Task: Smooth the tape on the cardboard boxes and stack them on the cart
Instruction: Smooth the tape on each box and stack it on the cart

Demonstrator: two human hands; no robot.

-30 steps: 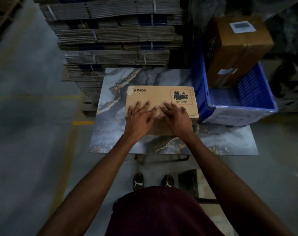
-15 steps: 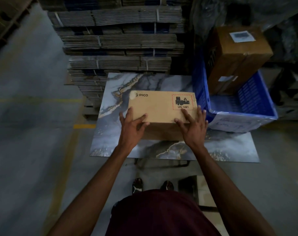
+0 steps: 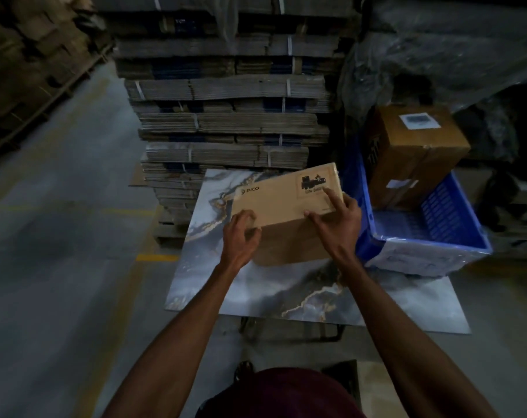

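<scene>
Fingers (image 3: 331, 196) of both hands gripping tilted PICO box (image 3: 282, 200), UN label

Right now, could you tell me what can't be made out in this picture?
Head view only:
- Tape on the PICO box: not discernible in the dim, blurred frame.
- Hazard label: number partly covered by the right hand.
- Left hand fingertips: motion-blurred.
- Label on the brown box: too small to read.
</scene>
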